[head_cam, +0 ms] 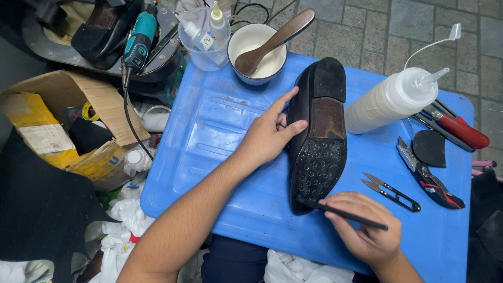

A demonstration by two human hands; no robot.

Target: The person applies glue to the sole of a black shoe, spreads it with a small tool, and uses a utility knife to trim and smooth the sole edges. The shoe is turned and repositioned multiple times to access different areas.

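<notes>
A black shoe (319, 131) lies sole-up on a blue plastic lid (220, 120), heel away from me. Its studded front sole is black and its middle part is brown. My left hand (270, 133) grips the shoe's left side, thumb resting on the sole edge. My right hand (367, 228) holds a thin black stick-like tool (346, 214) whose tip touches the toe end of the sole.
On the lid: a white squeeze bottle (390, 99), a white bowl (259, 47) with a wooden spoon, small snips (390, 191), a utility knife (427, 175), a black sole piece (429, 148), red-handled pliers (461, 130). At left are a cardboard box (63, 120), a teal rotary tool (137, 44) and rags.
</notes>
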